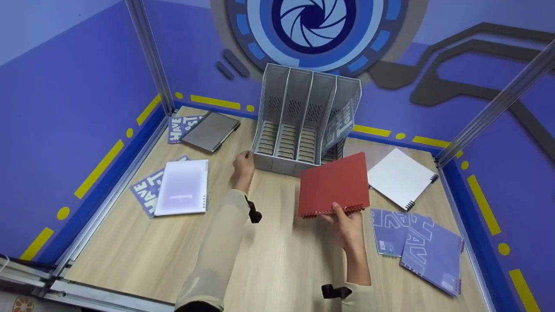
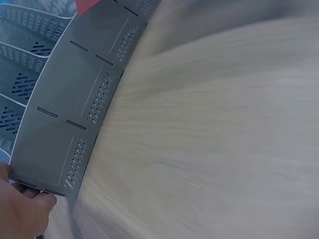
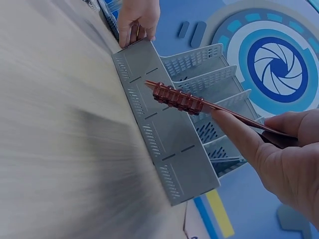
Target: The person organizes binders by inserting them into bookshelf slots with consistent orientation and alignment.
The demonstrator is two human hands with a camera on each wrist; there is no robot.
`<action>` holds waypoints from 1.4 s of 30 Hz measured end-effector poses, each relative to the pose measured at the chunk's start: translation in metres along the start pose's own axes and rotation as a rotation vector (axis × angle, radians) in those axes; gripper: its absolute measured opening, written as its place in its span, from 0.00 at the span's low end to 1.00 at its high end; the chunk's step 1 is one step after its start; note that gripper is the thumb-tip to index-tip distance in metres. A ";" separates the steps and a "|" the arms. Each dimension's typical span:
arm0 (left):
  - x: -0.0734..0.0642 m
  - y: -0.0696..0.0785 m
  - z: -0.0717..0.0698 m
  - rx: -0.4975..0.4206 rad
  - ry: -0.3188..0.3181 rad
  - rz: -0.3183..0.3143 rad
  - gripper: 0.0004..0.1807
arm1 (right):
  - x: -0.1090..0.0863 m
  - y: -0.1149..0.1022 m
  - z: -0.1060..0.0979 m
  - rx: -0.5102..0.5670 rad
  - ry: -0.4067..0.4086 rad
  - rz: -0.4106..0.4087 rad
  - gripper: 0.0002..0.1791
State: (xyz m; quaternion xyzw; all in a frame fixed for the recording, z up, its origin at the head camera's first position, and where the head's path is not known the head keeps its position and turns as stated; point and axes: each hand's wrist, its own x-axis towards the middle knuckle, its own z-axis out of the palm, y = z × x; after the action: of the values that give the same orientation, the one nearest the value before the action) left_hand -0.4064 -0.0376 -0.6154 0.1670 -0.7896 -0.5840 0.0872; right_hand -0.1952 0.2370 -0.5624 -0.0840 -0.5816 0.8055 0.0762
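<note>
My left hand (image 1: 243,170) grips the front left corner of a grey file organizer (image 1: 277,164); the left wrist view has the fingers (image 2: 44,200) curled at that corner's end. Upright dividers split the organizer into several slots, and a notebook with large lettering (image 1: 340,125) leans in the rightmost one. My right hand (image 1: 348,229) holds a red spiral notebook (image 1: 334,184) by its bound edge, thumb on the upper cover and fingers underneath. It is raised above the table, in front of the organizer's right part. From the right wrist view the red binding coil (image 3: 177,98) shows edge-on.
On the left lie a grey notebook (image 1: 212,130) and a white notebook (image 1: 182,186), each overlapping a lettered purple one. At right are a white notebook with black coils (image 1: 401,177) and two overlapping purple notebooks (image 1: 435,255). Purple walls and metal posts (image 1: 151,56) enclose the table.
</note>
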 end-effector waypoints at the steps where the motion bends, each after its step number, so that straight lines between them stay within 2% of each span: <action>1: 0.001 0.000 0.000 -0.019 0.007 -0.012 0.13 | 0.001 -0.002 -0.001 -0.004 0.009 -0.006 0.26; 8: 0.006 0.003 -0.003 -0.156 0.028 -0.079 0.23 | 0.010 -0.012 -0.003 -0.004 0.072 -0.061 0.25; 14: 0.009 0.009 -0.007 -0.205 0.051 -0.136 0.23 | 0.023 -0.020 -0.001 -0.022 0.103 -0.081 0.23; 19: 0.007 0.011 -0.009 -0.254 0.035 -0.168 0.22 | 0.036 -0.028 -0.003 -0.048 0.131 -0.117 0.21; 22: 0.006 0.014 -0.009 -0.261 0.024 -0.168 0.18 | 0.047 -0.032 -0.005 -0.068 0.151 -0.147 0.22; 27: 0.008 0.018 -0.009 -0.249 0.011 -0.164 0.12 | 0.065 -0.038 -0.006 -0.170 0.150 -0.187 0.22; 30: 0.011 0.020 -0.008 -0.242 0.006 -0.165 0.15 | 0.078 -0.041 -0.009 -0.247 0.147 -0.226 0.21; 36: 0.015 0.023 -0.005 -0.194 -0.001 -0.193 0.21 | 0.105 -0.040 -0.013 -0.436 0.228 -0.250 0.20; 42: 0.018 0.023 -0.006 -0.173 -0.007 -0.210 0.21 | 0.125 -0.041 -0.007 -0.443 0.205 -0.270 0.21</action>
State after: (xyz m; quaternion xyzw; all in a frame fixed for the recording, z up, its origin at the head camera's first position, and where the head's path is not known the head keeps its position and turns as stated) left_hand -0.4253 -0.0435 -0.5924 0.2387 -0.7148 -0.6563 0.0369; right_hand -0.3147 0.2842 -0.5317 -0.1015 -0.7388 0.6284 0.2211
